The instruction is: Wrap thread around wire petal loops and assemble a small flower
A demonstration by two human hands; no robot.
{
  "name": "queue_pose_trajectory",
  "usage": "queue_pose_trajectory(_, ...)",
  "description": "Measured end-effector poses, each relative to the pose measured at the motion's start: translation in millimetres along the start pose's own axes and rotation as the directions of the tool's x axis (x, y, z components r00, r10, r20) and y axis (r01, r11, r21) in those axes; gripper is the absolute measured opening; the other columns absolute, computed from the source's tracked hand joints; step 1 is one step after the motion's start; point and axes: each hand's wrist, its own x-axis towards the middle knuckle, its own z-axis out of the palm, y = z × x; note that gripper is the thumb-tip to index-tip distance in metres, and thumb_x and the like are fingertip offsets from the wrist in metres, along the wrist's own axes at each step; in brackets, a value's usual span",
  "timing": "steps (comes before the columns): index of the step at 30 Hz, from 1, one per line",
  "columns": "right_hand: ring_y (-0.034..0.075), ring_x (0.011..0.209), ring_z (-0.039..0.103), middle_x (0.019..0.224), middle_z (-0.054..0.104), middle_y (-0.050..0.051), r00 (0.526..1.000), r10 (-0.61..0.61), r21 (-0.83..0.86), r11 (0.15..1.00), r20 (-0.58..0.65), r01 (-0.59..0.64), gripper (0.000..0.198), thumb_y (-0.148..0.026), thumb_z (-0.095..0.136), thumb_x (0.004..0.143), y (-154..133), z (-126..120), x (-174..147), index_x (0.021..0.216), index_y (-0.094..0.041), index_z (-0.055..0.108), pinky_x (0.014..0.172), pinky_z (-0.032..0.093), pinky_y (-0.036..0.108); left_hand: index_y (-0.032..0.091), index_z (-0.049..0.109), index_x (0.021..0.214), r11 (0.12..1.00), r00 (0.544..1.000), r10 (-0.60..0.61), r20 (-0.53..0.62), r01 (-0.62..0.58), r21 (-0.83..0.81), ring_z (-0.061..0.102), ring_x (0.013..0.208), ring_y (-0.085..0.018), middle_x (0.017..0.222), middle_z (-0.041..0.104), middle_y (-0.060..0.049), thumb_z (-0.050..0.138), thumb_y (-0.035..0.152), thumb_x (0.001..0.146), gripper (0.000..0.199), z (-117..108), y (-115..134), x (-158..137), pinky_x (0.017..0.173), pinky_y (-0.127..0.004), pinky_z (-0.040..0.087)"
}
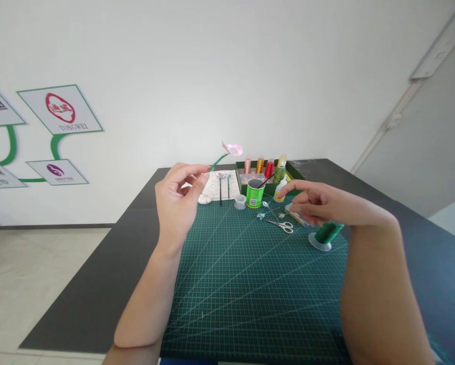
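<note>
two arms [379,294], one flower [232,149] in left hand [178,196]

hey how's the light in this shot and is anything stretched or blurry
Head view: soft light, no hard-edged shadows on the cutting mat; also head view: wide-angle stretch apparently enlarges the right forearm; again head view: the pink flower shows plainly, fine print on the green can doesn't.

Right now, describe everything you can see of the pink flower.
The pink flower has pale, thin-looking petals spread around a whitish centre; whether they are paper or fabric I cannot tell. Its slim green stem slants up to the right. The left hand pinches the stem between thumb and fingers, which hide its lower end. The bloom is held up in the air.
</note>
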Motion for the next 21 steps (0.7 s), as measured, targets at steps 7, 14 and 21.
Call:
queue_pose_trajectory(7,0.017,0.059,0.069,0.097,0.079,0.009,0.964,0.124,-0.281,0.941,-0.234,-0.189,0.052,-0.044,0.066,0.089,-7,7,10,0.135,-0.019,0.064,0.058,0.055,0.031,0.024,0.081,0.093,0.998,0.998,-0.011,0.061,0.007,0.063,0.061,0.073,-0.013,0.088,0.069,-0.003,0.077,0.026,0.087,0.007,3,8,-3,0.054,-0.022,0.045)
queue_pose_trajectory(14,0.014,0.063,0.070,0.146,0.063,0.015,0.947,-0.133,-0.174,0.981,-0.292,0.085,0.063,-0.044,0.066,0.094,-47,56,22,0.153,-0.026,0.053,0.055,0.058,0.030,0.024,0.081,0.094,0.993,0.988,0.006,0.154,-0.024,0.112,0.057,0.068,-0.012,0.088,0.069,-0.004,0.073,0.025,0.091,0.008,8,17,-7,0.052,-0.022,0.042)
queue_pose_trajectory(21,0.015,0.068,0.069,0.123,0.073,0.017,0.949,-0.215,0.229,0.936,-0.231,0.268,0.072,-0.045,0.070,0.094,-62,96,34,0.157,-0.020,0.046,0.039,0.043,0.021,0.024,0.080,0.095,0.981,0.974,0.047,0.221,-0.087,0.176,0.057,0.065,-0.012,0.085,0.069,-0.003,0.070,0.025,0.094,0.011,8,18,-8,0.053,-0.024,0.043)
